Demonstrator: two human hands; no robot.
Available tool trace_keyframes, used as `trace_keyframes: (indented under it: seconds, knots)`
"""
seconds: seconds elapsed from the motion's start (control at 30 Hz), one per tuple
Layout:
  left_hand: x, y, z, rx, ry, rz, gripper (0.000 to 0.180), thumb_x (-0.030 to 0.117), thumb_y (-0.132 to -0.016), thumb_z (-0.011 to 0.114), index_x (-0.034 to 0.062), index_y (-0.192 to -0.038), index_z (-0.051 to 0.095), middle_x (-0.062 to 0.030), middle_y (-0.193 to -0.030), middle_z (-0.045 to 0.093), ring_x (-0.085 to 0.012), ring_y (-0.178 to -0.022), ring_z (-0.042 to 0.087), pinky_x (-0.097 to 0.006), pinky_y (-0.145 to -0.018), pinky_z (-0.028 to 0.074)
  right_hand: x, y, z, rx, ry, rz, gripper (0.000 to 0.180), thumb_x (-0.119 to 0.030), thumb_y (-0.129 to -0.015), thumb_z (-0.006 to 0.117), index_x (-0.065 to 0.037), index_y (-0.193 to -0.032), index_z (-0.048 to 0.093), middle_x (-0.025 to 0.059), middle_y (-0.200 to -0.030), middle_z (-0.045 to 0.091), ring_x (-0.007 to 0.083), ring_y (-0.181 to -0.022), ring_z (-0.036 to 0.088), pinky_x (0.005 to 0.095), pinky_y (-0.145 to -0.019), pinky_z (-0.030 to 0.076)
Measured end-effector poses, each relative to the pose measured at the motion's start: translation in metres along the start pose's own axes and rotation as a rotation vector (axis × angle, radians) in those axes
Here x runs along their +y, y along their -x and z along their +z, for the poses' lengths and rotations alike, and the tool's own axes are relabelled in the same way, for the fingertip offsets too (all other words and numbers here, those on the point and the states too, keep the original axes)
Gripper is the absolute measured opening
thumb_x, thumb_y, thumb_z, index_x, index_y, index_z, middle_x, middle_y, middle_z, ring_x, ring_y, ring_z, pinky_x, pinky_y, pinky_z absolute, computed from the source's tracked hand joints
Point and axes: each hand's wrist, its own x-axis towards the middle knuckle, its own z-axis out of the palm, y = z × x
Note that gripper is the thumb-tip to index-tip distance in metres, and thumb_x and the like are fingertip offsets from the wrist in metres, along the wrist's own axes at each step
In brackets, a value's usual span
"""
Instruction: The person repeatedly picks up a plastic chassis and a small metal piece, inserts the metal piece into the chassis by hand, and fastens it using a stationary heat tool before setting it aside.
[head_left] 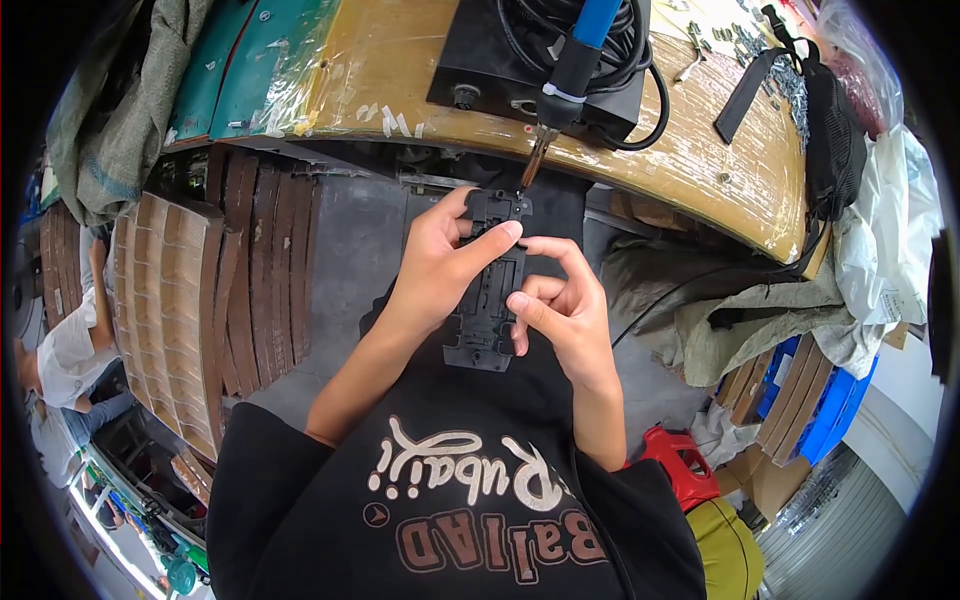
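Note:
Between my two hands is a long black plastic chassis part (487, 290), held above my lap with its far end near the table edge. My left hand (452, 255) grips its far half, the thumb lying across the top. Along the right side, my right hand (560, 310) holds it with curled fingers and thumb. Just beyond the part's far end, the metal tip of a soldering iron (541, 150) points down, very close to it or touching; I cannot tell which. The iron has a blue and black handle.
A black box with coiled cable (470, 70) sits on the film-covered table (370, 70). Small metal pieces (745, 45) lie at the far right beside a black strap bag (835, 120). Stacked divided trays (165, 310) stand left, near another person (75, 330). A red stool (675, 465) is at right.

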Motion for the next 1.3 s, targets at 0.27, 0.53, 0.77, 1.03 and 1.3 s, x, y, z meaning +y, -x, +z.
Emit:
trace_keyframes:
  seconds: [0.27, 0.53, 0.77, 1.03, 1.3]
  knots:
    - [-0.005, -0.004, -0.002, -0.010, -0.049, 0.067, 0.016, 0.007, -0.077, 0.061, 0.0006, -0.090, 0.052, -0.0029, -0.080, 0.058, -0.0060, -0.073, 0.054, -0.020, -0.062, 0.044, 0.001, -0.002, -0.001, 0.010, 0.022, -0.012, 0.038, 0.001, -0.077, 0.058, -0.001, -0.110, 0.039, 0.0048, -0.058, 0.052, 0.0106, -0.048, 0.052, 0.0212, -0.043, 0.041]
    - [-0.005, -0.010, -0.003, -0.001, -0.083, 0.082, 0.019, 0.009, -0.077, 0.062, 0.0004, -0.092, 0.052, -0.0039, -0.081, 0.059, -0.0068, -0.073, 0.054, -0.020, -0.063, 0.044, 0.005, -0.007, -0.003, 0.033, 0.010, -0.024, 0.037, -0.001, -0.078, 0.059, -0.001, -0.110, 0.040, 0.0045, -0.058, 0.051, 0.0105, -0.048, 0.051, 0.0209, -0.043, 0.041]
    - [0.002, -0.009, -0.003, -0.001, -0.076, 0.048, 0.019, 0.008, -0.077, 0.062, 0.0002, -0.090, 0.052, -0.0034, -0.081, 0.058, -0.0066, -0.070, 0.054, -0.020, -0.061, 0.044, 0.001, -0.006, 0.002, 0.034, 0.031, -0.044, 0.038, 0.000, -0.078, 0.058, -0.001, -0.111, 0.040, 0.0033, -0.060, 0.051, 0.0096, -0.050, 0.051, 0.0202, -0.043, 0.041]
    - [-0.007, -0.012, 0.000, 0.005, -0.163, 0.149, 0.019, 0.008, -0.077, 0.062, 0.0002, -0.091, 0.052, -0.0022, -0.079, 0.057, -0.0054, -0.070, 0.052, -0.020, -0.060, 0.042, 0.012, -0.008, -0.009, 0.081, 0.057, -0.069, 0.034, -0.003, -0.079, 0.058, -0.002, -0.108, 0.041, 0.0031, -0.060, 0.050, 0.0090, -0.049, 0.050, 0.0197, -0.044, 0.040]
    - [-0.045, 0.004, 0.007, -0.150, -0.373, 0.007, 0.029, 0.010, -0.083, 0.055, 0.0002, -0.107, 0.043, -0.0045, -0.082, 0.056, -0.0056, -0.066, 0.051, -0.018, -0.056, 0.042, 0.028, 0.006, -0.050, 0.021, 0.227, 0.068, 0.019, -0.003, -0.078, 0.057, -0.005, -0.075, 0.038, 0.0038, -0.058, 0.053, 0.0086, -0.047, 0.052, 0.0198, -0.043, 0.040]
